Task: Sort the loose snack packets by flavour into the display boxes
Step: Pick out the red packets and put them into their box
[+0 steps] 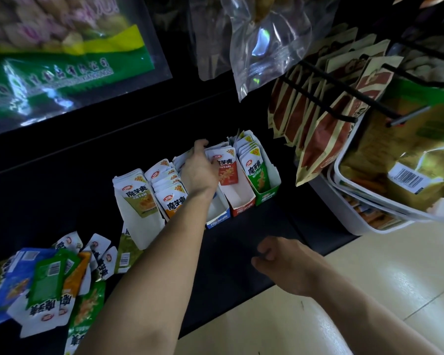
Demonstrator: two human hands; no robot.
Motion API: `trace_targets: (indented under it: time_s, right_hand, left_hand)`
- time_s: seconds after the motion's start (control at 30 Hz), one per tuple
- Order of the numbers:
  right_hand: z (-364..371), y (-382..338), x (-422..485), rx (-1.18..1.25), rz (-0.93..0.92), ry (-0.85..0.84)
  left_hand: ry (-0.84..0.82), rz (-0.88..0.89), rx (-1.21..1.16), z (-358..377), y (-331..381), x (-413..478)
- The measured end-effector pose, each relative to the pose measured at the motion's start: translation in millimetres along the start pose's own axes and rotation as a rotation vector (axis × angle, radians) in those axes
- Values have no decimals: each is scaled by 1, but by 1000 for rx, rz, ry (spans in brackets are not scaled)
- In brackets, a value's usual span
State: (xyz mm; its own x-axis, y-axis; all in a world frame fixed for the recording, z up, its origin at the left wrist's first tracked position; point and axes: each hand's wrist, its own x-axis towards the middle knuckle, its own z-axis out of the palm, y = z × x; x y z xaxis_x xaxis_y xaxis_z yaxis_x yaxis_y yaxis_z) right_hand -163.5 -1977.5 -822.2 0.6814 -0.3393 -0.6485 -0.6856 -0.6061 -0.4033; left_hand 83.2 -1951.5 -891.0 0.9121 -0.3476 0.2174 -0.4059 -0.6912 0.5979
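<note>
My left hand (199, 169) reaches forward over the row of display boxes on the dark shelf (241, 254), fingers spread around the top of a red packet (224, 166) that stands upright in the red box (242, 201). My fingertips touch the packet's white upper edge; whether I am gripping it or only pressing on it I cannot tell. My right hand (280, 262) hangs lower and nearer to me, above the shelf's front edge, fingers curled loosely inward with nothing in them.

The boxes stand side by side. Furthest right is the green box (265, 193), packed with green packets (256, 170) standing in a stack. Left of it is the red box, mostly bare white card in front of the single red packet. Next left is the blue box (217, 220), partly hidden under my forearm, its inside showing white. Further left a stack of orange packets (168, 190) stands upright, and beside that a stack of olive-green packets (136, 190) in a tall white box.

The loose packets (49, 283) lie in a jumbled heap at the lower left of the shelf, blue, green, orange and white ones overlapping, some face down with barcodes showing.

Above hang large clear bags (262, 44), and to the right brown-and-cream pouches (315, 119) hang on black hooks over a white basket (354, 201). Pale floor tiles (369, 278) show at the lower right.
</note>
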Motion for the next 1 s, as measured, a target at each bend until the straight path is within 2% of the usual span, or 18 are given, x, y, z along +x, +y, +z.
trace_targets:
  time_s: [0.17, 0.33, 0.63, 0.83, 1.0]
  right_hand:
    - [-1, -11, 3, -2, -5, -10]
    - [-1, -42, 4, -14, -57, -15]
    - [28, -134, -11, -128, -285, 7]
    - [82, -186, -25, -310, -380, -40]
    - [139, -196, -22, -316, -391, -89]
  left_hand:
    - [-39, 24, -112, -12, -6, -7]
    - [-131, 53, -85, -51, -22, -20]
    - [-353, -10, 66, -232, -94, -123]
    - [-447, -221, 108, -350, -182, -189]
    - [-483, -391, 192, -384, -256, -239]
